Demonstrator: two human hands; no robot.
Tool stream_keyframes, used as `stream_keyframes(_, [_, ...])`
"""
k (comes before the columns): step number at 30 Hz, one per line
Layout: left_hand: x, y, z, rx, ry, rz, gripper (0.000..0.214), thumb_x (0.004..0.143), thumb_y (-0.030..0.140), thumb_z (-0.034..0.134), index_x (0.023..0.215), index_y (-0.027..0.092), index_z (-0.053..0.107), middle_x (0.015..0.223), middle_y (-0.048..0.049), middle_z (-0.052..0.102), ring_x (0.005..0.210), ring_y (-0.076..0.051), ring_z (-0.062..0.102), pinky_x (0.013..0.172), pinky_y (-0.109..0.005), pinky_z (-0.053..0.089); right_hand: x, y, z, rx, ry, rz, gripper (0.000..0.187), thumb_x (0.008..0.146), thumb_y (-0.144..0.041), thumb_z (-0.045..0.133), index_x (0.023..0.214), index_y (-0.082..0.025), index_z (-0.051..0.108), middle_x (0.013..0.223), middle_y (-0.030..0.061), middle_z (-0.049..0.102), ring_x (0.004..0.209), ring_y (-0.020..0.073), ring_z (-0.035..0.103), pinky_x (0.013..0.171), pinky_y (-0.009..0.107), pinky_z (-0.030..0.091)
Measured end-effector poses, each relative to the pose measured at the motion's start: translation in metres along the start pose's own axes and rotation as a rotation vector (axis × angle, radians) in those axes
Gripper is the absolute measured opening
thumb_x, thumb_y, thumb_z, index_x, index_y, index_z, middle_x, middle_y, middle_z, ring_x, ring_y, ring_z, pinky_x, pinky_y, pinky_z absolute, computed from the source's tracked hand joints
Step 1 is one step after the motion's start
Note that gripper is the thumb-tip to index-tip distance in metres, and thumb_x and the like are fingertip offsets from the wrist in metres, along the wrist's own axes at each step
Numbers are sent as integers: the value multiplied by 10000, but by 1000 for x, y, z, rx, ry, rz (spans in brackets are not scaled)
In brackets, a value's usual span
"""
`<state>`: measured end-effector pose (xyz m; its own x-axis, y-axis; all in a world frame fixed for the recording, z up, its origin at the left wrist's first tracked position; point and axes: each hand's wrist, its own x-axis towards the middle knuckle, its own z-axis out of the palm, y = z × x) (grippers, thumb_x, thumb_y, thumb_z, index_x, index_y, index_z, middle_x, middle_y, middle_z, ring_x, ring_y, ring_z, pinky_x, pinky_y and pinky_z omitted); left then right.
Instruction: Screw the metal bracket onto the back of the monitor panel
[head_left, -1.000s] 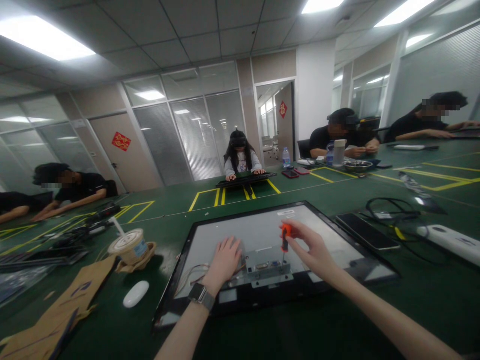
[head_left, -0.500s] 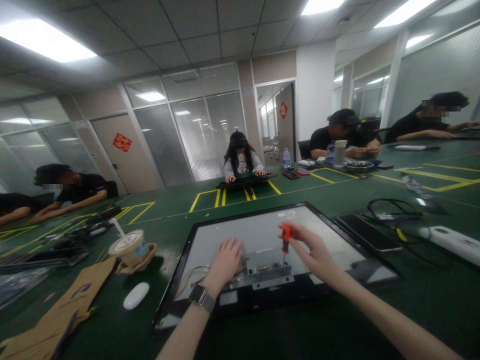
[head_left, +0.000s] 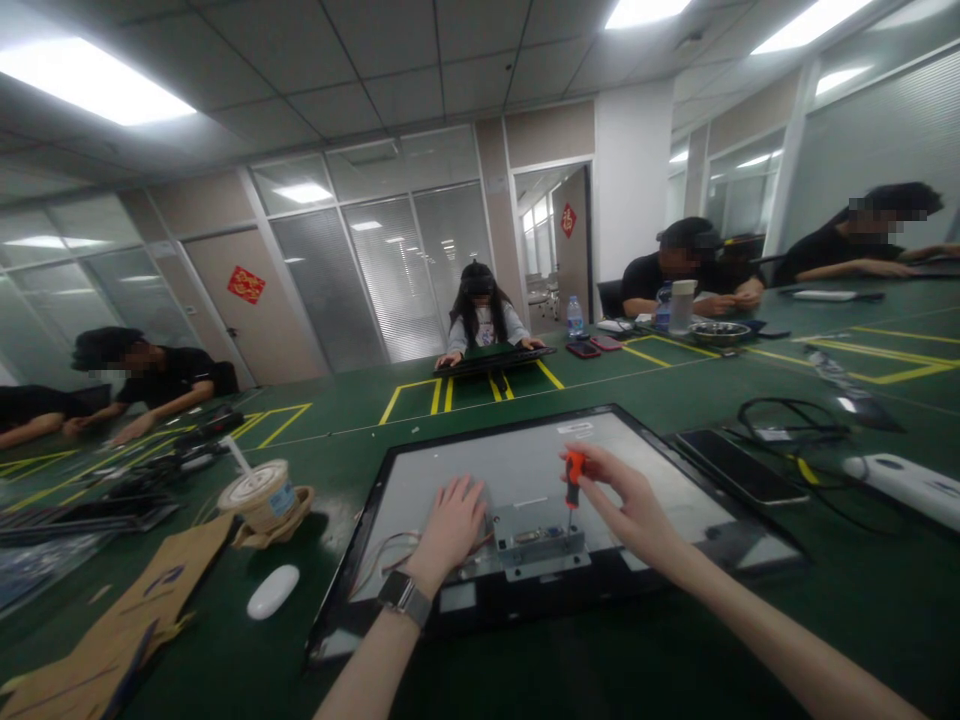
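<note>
A flat display panel (head_left: pixel 517 470) with a black frame lies back side up on the green table before me. On its near half sits a metal bracket (head_left: pixel 536 555) with connector ports along its front. My right hand (head_left: pixel 626 500) grips an orange and black screwdriver (head_left: pixel 574 478), held upright with its tip down at the bracket's right part. Whether the tip sits in a screw is too small to tell. My left hand (head_left: pixel 454 520) lies flat, fingers stretched, on the panel just left of the bracket. Thin wires (head_left: pixel 386 555) run beside that hand.
At left are a lidded drink cup (head_left: pixel 259 495), a white oval case (head_left: pixel 273 592) and cardboard (head_left: pixel 127 620). To the right lie a black phone (head_left: pixel 739 465), a cable (head_left: pixel 787 420) and a white device (head_left: pixel 911 485). Several people sit around the table, one opposite holding a dark panel (head_left: pixel 491 362).
My hands and the screwdriver stay almost in place. The person opposite has shifted their hands outward on the dark panel. At far left, a co-worker's hand has moved along the table.
</note>
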<state>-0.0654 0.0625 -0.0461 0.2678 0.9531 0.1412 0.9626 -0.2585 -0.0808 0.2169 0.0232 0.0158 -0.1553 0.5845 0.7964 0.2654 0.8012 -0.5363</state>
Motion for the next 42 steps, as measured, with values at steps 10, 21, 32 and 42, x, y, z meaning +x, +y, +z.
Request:
stream_keyframes(10, [-1, 3, -4, -22, -9, -13, 461, 1016, 271, 307, 1445, 200, 461, 1525, -113, 435, 1405, -288, 389, 1142, -494, 328, -1, 2, 2, -8, 5, 3, 338, 939, -214, 522, 1269, -251, 586, 1029, 72, 726, 864, 206, 720, 768, 359, 626])
stream_keyframes(21, [-1, 2, -1, 8, -1, -5, 455, 1016, 262, 313, 1447, 218, 454, 1518, -118, 442, 1397, -276, 403, 1134, -504, 339, -2, 2, 1, -18, -2, 21, 332, 937, -250, 537, 1265, -244, 595, 1012, 76, 729, 858, 213, 727, 769, 360, 629])
stream_keyframes(32, [-1, 2, 0, -16, -3, -18, 455, 1021, 267, 315, 1455, 222, 443, 1531, -107, 427, 1403, -279, 394, 1141, -498, 332, -3, 7, 3, 6, -2, 31, 308, 937, -264, 569, 1244, -251, 585, 957, 59, 720, 817, 208, 719, 761, 374, 625])
stream_keyframes(42, [-1, 2, -1, 0, 1, 5, 459, 1017, 255, 305, 1452, 209, 448, 1522, -115, 437, 1403, -281, 393, 1132, -504, 347, -6, 9, 2, 37, -36, 62, 321, 962, -249, 505, 1280, -246, 551, 988, 62, 723, 842, 201, 722, 791, 367, 613])
